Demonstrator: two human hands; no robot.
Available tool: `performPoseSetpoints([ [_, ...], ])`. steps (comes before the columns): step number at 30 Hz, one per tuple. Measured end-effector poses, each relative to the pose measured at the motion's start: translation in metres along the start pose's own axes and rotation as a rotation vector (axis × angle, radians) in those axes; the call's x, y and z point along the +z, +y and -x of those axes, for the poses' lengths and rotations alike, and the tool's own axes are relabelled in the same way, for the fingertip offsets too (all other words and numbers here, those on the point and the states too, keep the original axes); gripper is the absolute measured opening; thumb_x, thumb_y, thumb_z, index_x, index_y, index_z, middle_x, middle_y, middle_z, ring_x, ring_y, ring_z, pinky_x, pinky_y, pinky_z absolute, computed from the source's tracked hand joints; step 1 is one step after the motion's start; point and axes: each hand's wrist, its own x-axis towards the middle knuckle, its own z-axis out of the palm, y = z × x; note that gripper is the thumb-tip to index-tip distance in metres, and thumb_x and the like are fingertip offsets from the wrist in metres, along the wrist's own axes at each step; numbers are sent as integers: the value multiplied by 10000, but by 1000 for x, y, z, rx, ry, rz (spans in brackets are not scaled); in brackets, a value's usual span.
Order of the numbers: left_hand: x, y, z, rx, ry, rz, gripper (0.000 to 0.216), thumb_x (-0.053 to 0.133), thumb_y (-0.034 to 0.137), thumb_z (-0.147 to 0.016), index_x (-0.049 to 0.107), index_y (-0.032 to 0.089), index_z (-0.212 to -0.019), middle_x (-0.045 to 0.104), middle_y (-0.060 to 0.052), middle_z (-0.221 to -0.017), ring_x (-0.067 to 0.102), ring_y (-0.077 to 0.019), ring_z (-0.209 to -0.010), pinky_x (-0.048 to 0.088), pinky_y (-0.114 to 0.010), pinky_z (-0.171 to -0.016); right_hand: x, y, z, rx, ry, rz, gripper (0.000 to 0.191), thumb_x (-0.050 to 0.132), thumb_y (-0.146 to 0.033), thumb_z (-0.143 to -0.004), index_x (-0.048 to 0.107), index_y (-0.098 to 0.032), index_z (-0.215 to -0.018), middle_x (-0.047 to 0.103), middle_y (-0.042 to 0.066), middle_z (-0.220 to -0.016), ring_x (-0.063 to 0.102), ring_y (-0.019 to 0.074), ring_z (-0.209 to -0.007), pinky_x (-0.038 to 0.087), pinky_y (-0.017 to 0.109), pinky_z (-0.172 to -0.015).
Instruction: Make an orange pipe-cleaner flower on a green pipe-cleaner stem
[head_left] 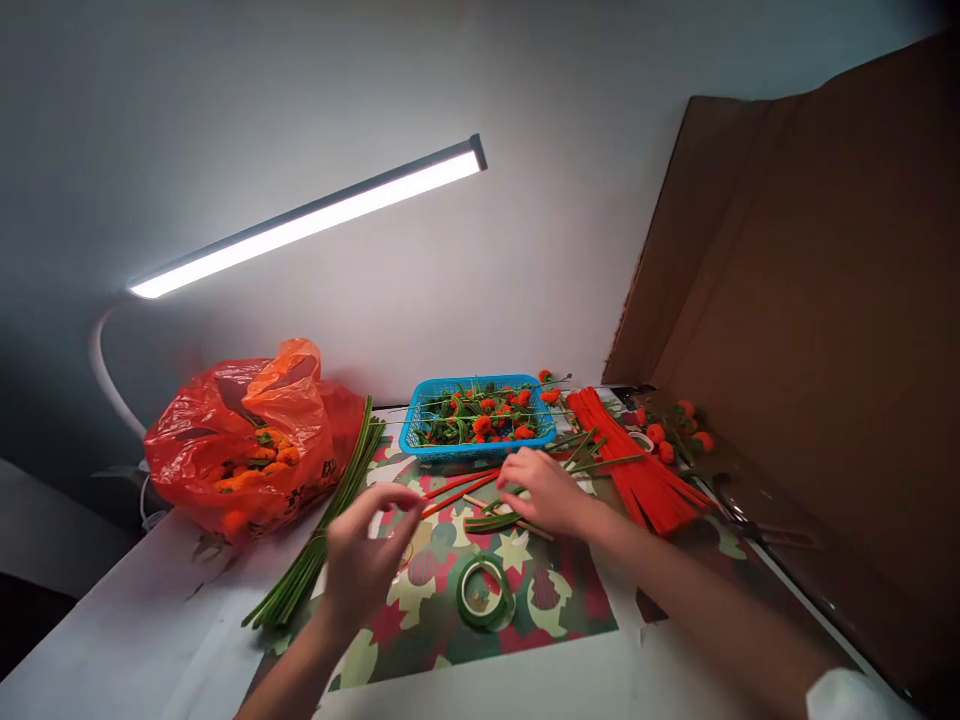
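Observation:
My left hand has its thumb and forefinger pinched together at the near ends of thin red pipe cleaners. Those slant away toward my right hand, whose fingers curl down over their far part; what lies between its fingertips is hidden. Beneath and beside the right hand are loose green pipe cleaners and a pale thin stick. A roll of green tape lies flat on the camouflage-patterned mat, nearer to me than both hands.
A blue basket of orange-red flowers stands at the back. On the left are a red plastic bag and a green pipe-cleaner bundle. Rightward lie a red pipe-cleaner bundle, more flowers and a cardboard wall. A lamp hangs above.

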Motion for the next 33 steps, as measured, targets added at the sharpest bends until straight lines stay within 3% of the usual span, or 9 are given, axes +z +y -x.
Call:
performPoseSetpoints([
  [3, 34, -3, 5, -35, -222, 49, 131, 530, 292, -857, 617, 215, -797, 677, -10, -786, 630, -173, -737, 514, -289, -671, 14, -4, 25, 48, -72, 63, 80, 637, -216, -792, 635, -205, -871, 617, 46, -934, 508, 208, -909, 369, 347, -805],
  [8, 64, -15, 14, 84, -406, -10, 201, 574, 265, -816, 605, 243, -1014, 652, -62, -1045, 587, -238, -983, 483, -393, -837, 22, 1, 32, 105, -87, 15, 120, 630, -246, -811, 624, -211, -926, 609, 41, -938, 499, 209, -932, 347, 364, -850],
  [13, 60, -20, 18, 76, -395, -125, 161, 516, 275, -852, 624, 238, -966, 641, -68, -1037, 574, -239, -985, 470, -393, -842, 15, 5, 19, 109, -64, -44, 107, 602, -247, -834, 606, -209, -933, 609, 38, -975, 497, 194, -934, 355, 332, -822],
  [18, 58, -26, 17, -48, -278, -410, 318, 498, 309, -854, 567, 206, -1147, 585, -93, -1187, 498, -284, -1093, 408, -443, -898, 18, 5, -2, 105, -157, 52, 161, 587, -268, -844, 604, -199, -989, 588, 60, -1021, 488, 206, -960, 351, 340, -800],
  [24, 57, -29, 13, -74, -388, -621, 255, 373, 237, -904, 614, 176, -850, 635, -81, -926, 563, -246, -884, 418, -369, -745, 26, -8, -28, 47, -197, 116, 234, 584, -282, -840, 590, -191, -1055, 585, 76, -1050, 487, 229, -983, 359, 350, -795],
  [28, 56, -31, 12, -36, -423, -735, 253, 346, 186, -897, 593, 157, -852, 633, -98, -894, 563, -258, -852, 392, -390, -749, 39, -15, -36, -21, -200, 154, 231, 596, -298, -825, 602, -170, -1018, 600, 93, -1019, 501, 247, -960, 377, 362, -775],
  [31, 42, -23, -9, -68, -345, -646, 256, 340, 200, -894, 576, 166, -801, 631, -81, -820, 565, -245, -797, 386, -393, -742, 45, -15, -44, -81, -97, 92, 279, 615, -330, -816, 589, -175, -1046, 624, 83, -1006, 522, 245, -937, 383, 351, -764],
  [33, 24, -5, -38, -26, -314, -463, 235, 378, 266, -899, 574, 181, -800, 629, -47, -773, 568, -215, -739, 396, -371, -723, 40, -14, -54, -137, 53, -13, 167, 490, -267, -905, 598, -196, -1011, 647, 53, -922, 548, 201, -861, 381, 319, -750],
])
